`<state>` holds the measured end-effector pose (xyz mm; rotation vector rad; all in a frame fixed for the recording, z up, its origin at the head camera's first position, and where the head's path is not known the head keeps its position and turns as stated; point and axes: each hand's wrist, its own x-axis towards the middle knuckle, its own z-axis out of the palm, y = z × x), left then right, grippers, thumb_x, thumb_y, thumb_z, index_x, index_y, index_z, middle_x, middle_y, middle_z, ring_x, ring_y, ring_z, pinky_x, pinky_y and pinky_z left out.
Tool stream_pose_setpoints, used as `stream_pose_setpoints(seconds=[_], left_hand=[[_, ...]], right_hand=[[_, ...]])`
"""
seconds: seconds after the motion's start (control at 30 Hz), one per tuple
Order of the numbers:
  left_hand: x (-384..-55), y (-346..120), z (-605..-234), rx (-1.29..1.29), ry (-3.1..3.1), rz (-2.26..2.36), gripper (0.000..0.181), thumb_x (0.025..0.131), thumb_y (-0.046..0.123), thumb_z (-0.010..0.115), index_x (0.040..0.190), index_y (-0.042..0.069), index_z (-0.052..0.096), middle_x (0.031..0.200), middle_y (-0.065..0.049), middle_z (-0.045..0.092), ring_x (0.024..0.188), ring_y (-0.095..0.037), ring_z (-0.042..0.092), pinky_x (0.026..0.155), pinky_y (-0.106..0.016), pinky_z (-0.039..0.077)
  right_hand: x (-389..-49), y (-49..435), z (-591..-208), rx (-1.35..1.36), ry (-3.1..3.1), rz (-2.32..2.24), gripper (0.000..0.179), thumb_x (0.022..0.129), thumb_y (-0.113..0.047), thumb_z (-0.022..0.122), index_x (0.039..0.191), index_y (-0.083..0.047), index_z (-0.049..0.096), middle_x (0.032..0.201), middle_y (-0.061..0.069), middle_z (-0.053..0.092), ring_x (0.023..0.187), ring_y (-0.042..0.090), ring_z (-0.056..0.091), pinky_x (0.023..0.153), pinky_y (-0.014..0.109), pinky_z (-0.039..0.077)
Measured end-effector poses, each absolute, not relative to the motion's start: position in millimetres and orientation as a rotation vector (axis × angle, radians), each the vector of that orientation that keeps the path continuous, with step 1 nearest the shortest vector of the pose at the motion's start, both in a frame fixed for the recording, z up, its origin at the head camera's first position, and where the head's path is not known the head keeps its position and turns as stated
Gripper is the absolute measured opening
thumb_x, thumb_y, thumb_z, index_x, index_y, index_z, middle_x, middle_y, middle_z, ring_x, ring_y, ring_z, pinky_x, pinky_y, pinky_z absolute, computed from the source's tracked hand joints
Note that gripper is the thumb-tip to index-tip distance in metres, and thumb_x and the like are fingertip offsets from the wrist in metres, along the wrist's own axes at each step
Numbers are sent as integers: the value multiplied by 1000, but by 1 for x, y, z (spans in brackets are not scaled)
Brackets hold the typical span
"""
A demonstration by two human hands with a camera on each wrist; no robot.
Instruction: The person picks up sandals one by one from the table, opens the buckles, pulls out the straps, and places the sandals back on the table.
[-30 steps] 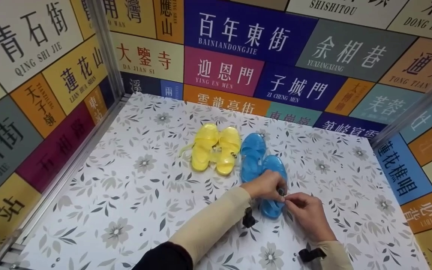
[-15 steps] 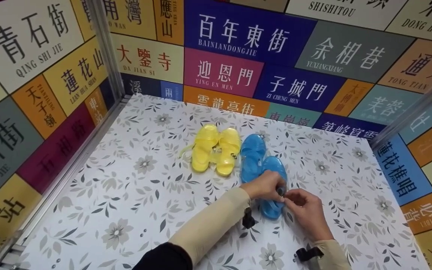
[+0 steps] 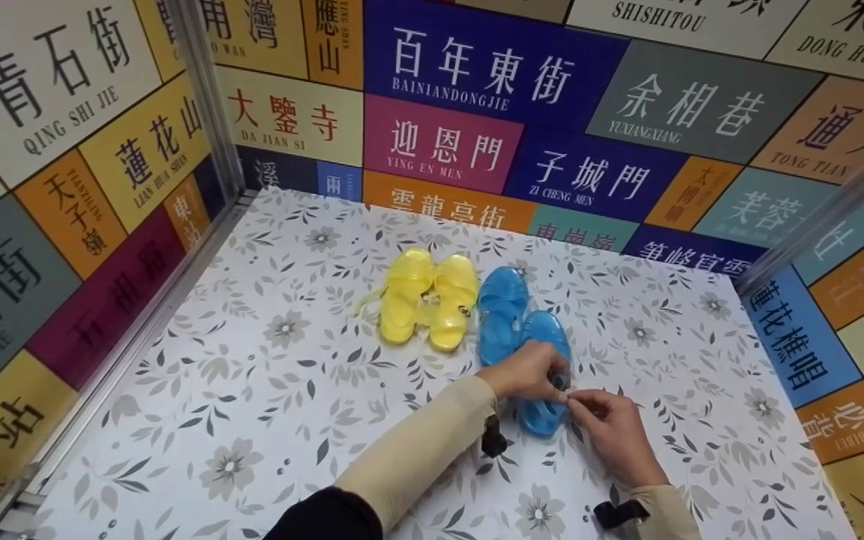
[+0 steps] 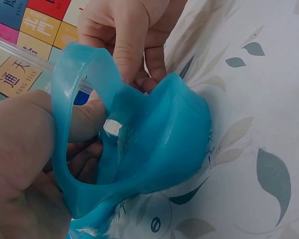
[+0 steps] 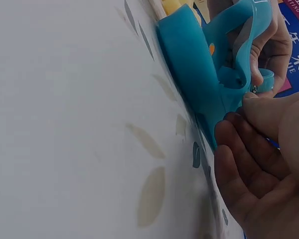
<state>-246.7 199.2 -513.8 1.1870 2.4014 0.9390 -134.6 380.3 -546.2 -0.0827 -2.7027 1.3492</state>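
Note:
A pair of blue jelly sandals lies side by side, the left sandal [image 3: 503, 300] set farther back than the right sandal [image 3: 546, 330]. My left hand [image 3: 526, 371] reaches over the right sandal and holds its side strap by a small buckle, thumb and fingers curled. From the other side my right hand [image 3: 619, 431] pinches the strap at the same spot, fingertips meeting those of the left. Up close in the right wrist view, a small metal buckle part [image 5: 254, 89] shows between the fingertips. The heel strap [image 4: 65, 99] loops up in the left wrist view.
A pair of yellow sandals [image 3: 428, 300] stands just left of the blue pair, one strap sticking out to the left. The table [image 3: 252, 390] has a white floral cover. Walls with coloured street-name signs [image 3: 439, 142] enclose it at the back and sides.
The right hand has risen slightly and come back down at the buckle. The left hand keeps its hold, and the sandals stay in place.

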Motion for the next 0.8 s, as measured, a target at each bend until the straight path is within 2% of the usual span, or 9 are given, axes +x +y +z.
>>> stream_pose_setpoints(seconds=[0.23, 0.37, 0.6, 0.8], left_hand=[[-246, 199, -515, 1213, 2428, 946, 21, 85, 28, 91, 85, 13, 76, 68, 8, 61, 63, -6, 51, 54, -17, 41], [-245, 201, -515, 1167, 2426, 952, 22, 83, 27, 92, 84, 13, 75, 69, 7, 61, 64, -7, 52, 54, -18, 42], [-243, 203, -512, 1148, 2429, 956, 20, 83, 26, 91, 96, 17, 77, 81, 13, 66, 80, -7, 58, 66, -16, 46], [-245, 200, -513, 1130, 2418, 981, 20, 85, 26, 90, 95, 19, 74, 84, 13, 66, 82, -7, 59, 69, -16, 47]], right_hand=[[-139, 375, -545, -108, -2661, 1410, 8, 97, -7, 75, 102, -2, 79, 93, 9, 77, 75, 12, 68, 67, 22, 55], [-141, 371, -545, -138, -2625, 1437, 5, 96, -2, 75, 98, 1, 78, 88, 10, 75, 72, 11, 64, 63, 22, 53], [-144, 365, -541, -206, -2599, 1456, 8, 97, -3, 74, 101, 3, 78, 89, 11, 74, 74, 12, 61, 61, 21, 49], [-146, 367, -541, -214, -2654, 1471, 10, 101, -5, 70, 105, 2, 74, 93, 11, 71, 78, 15, 62, 65, 23, 52]])
